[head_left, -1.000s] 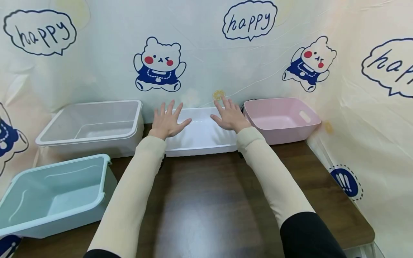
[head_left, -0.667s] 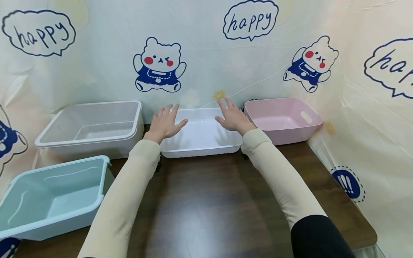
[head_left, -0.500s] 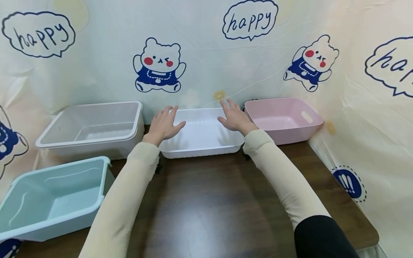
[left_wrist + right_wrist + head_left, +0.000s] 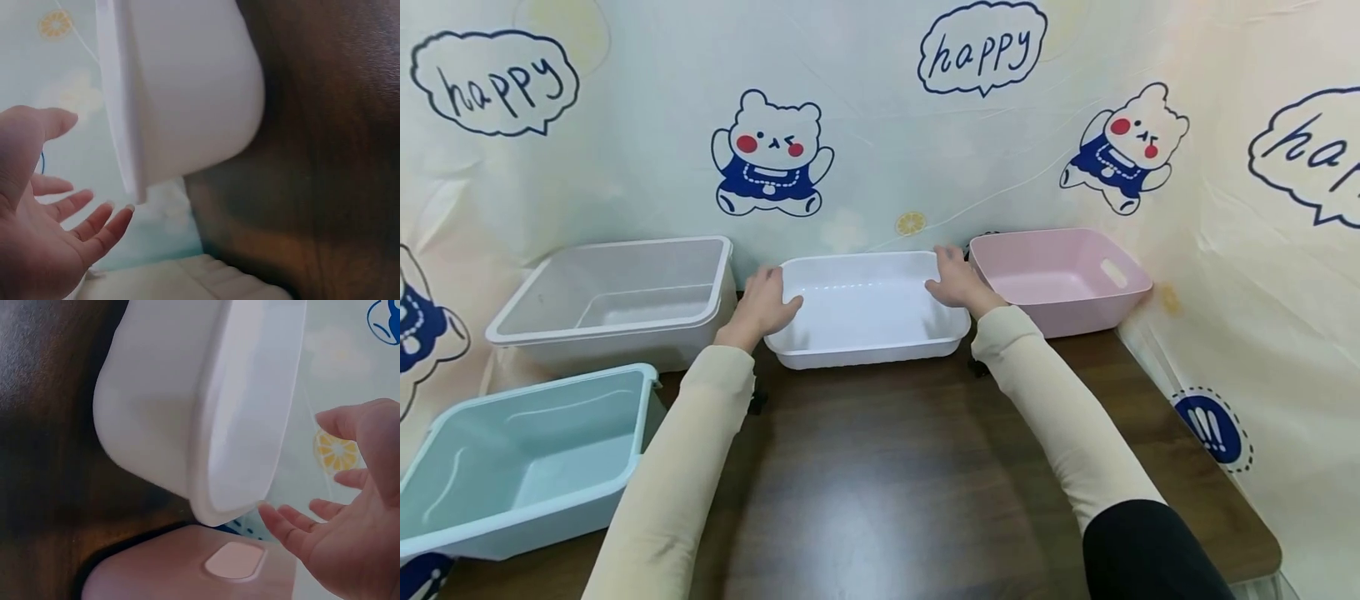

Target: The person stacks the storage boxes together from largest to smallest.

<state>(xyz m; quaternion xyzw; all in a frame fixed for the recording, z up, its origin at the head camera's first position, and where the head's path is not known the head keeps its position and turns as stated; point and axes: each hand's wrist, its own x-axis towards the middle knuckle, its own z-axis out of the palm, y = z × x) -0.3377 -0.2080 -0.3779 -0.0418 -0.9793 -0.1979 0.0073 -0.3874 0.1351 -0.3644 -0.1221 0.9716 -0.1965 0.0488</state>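
A shallow white plastic tray (image 4: 867,312) sits at the back of the table, in the middle of the head view. My left hand (image 4: 758,308) is at its left end, thumb over the inside and fingers beyond the rim. At the opposite end my right hand (image 4: 961,283) mirrors it. In the left wrist view the hand (image 4: 44,231) has loosely bent, spread fingers close to the tray's rim (image 4: 128,125). The right wrist view likewise has the hand (image 4: 350,537) spread, a fingertip right at the tray's edge (image 4: 206,425). Neither hand pinches the rim.
A grey-white bin (image 4: 617,354) stands left of the tray, with a mint-green bin (image 4: 535,529) in front of it. Close on the tray's right is a pink basket (image 4: 1067,319) with a handle hole. Brown wooden tabletop (image 4: 865,475) lies in front; a printed curtain (image 4: 880,150) hangs behind.
My hands have spread apart from above the tray and come down to its two ends, the left going leftward and the right rightward. The tray and bins stay put.
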